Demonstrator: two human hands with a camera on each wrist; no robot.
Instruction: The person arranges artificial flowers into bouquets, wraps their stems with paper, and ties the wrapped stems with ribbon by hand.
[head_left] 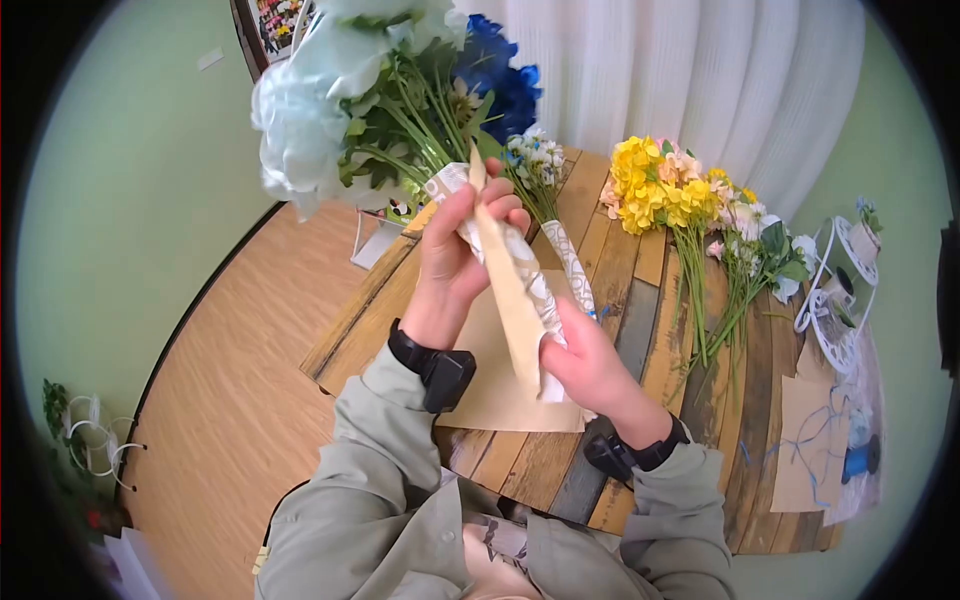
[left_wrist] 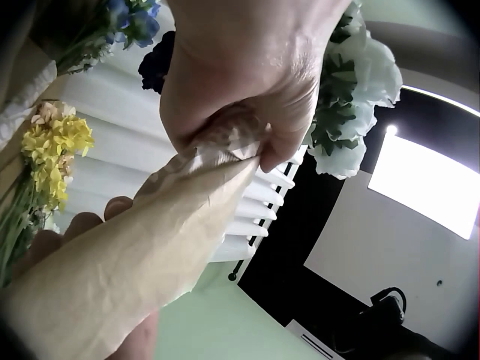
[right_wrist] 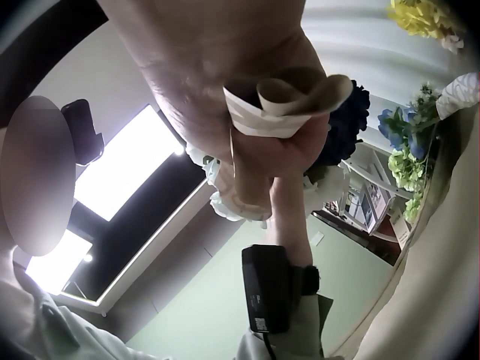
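In the head view a bouquet of large pale-blue artificial flowers (head_left: 310,110) and deep-blue ones (head_left: 500,80) tilts to the upper left, its stems running into a rolled sleeve of patterned kraft paper (head_left: 515,290). My left hand (head_left: 455,250) grips the top of this wrap, just below the green stems. Near the lower end, my right hand (head_left: 595,365) holds the paper with the thumb along its front. The left wrist view shows the paper bunched in the left hand (left_wrist: 240,75). In the right wrist view the wrap's rolled open end (right_wrist: 289,109) sticks out of the right hand (right_wrist: 232,67).
A flat kraft sheet (head_left: 500,400) lies on the plank table (head_left: 540,465) beneath the hands. Behind stands a small wrapped bouquet (head_left: 535,165). Loose yellow flowers (head_left: 660,185) lie to the right, near a white wire rack (head_left: 840,300) and a blue ribbon spool (head_left: 860,460).
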